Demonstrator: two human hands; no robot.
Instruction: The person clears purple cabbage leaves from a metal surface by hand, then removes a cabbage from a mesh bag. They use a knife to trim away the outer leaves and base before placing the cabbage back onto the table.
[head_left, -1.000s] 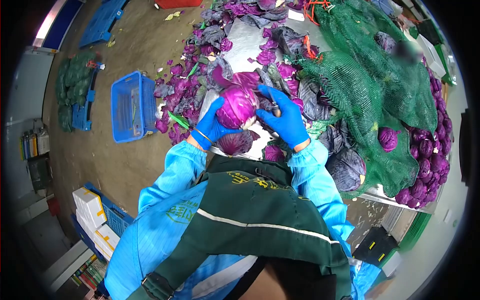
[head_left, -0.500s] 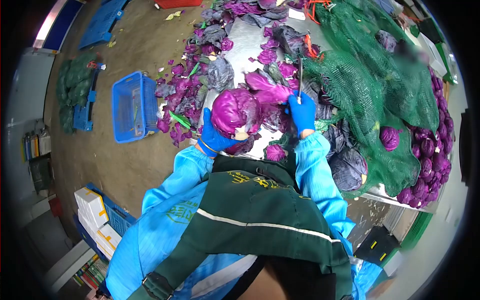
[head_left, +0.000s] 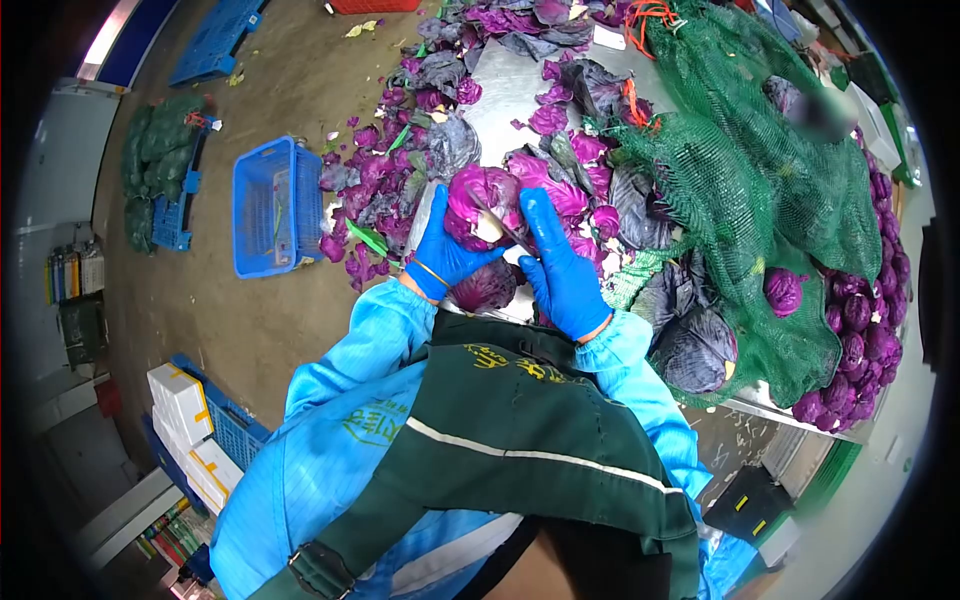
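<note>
In the head view my left hand (head_left: 446, 258), in a blue glove, is wrapped round the left side and underside of a glossy red cabbage (head_left: 464, 192). The cabbage's pale cut stem faces me. My right hand (head_left: 566, 272), also gloved, grips a knife whose handle is mostly hidden in the fingers. The thin knife blade (head_left: 497, 222) lies across the cabbage beside the stem, and my right fingers extend near its right side. Below the held cabbage another red cabbage (head_left: 484, 288) sits close to my left wrist. Loose purple leaves (head_left: 560, 195) lie just beyond my right hand.
Trimmed leaves (head_left: 375, 175) heap along the metal table's left side. Green mesh sacking (head_left: 740, 170) covers the right, with a dark-leaved cabbage (head_left: 697, 350) at its lower edge and piled cabbages (head_left: 855, 350) beyond. A blue crate (head_left: 302, 210) stands on the floor.
My right hand has moved left with the knife, from beside the leaves to the cabbage, bringing the blade against the stem end. The cabbage has turned slightly in my left hand.
</note>
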